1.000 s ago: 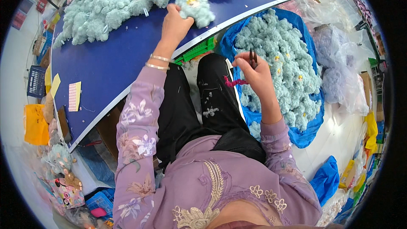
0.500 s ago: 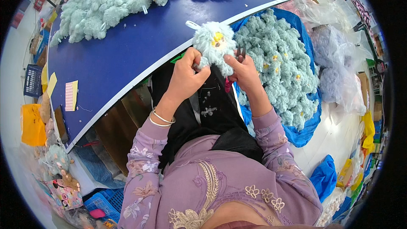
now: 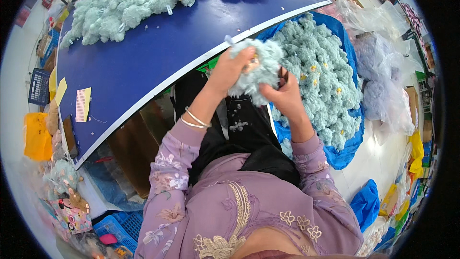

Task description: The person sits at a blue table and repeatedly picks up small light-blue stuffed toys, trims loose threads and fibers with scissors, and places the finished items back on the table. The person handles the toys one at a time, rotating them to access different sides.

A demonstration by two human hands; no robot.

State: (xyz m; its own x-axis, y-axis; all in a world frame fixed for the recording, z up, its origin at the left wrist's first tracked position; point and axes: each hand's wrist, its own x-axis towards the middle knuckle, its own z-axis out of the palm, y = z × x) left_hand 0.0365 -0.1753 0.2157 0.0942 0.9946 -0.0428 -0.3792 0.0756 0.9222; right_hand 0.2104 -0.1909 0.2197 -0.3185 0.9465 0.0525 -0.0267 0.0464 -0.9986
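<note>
- Head view, on my remote feed: the left hand (image 3: 227, 69) is closed on a pale blue-green plush toy (image 3: 268, 55), its thumb lying across the toy's front near the small face patch.
- Right hand (image 3: 286, 97): I read the thumb and fingers as gripping the toy's lower edge, on the side away from the left hand. A dark shape shows at these fingers; I cannot tell what it is.
- Toy position: between the two hands, above the wearer's dark trousers (image 3: 258, 132), just off the near edge of the surface (image 3: 143, 62). Its outline is partly blurred; a pale loop sticks out beyond the left hand.
- Ahead and to the left of the left hand, I note a heap of matching plush (image 3: 129, 5) on the blue surface.
- Farther left of that hand, near the surface's edge: a yellow-backed label sheet (image 3: 83, 105).
- Just right of the right hand: a wide blue sack (image 3: 341, 161), filled with more plush toys (image 3: 318, 91), some with yellow details.
- Well right of the right hand, past the sack: clear plastic bags (image 3: 383, 84) of lilac fluffy material.
- Behind the left wrist: two pale bangles (image 3: 195, 119).
</note>
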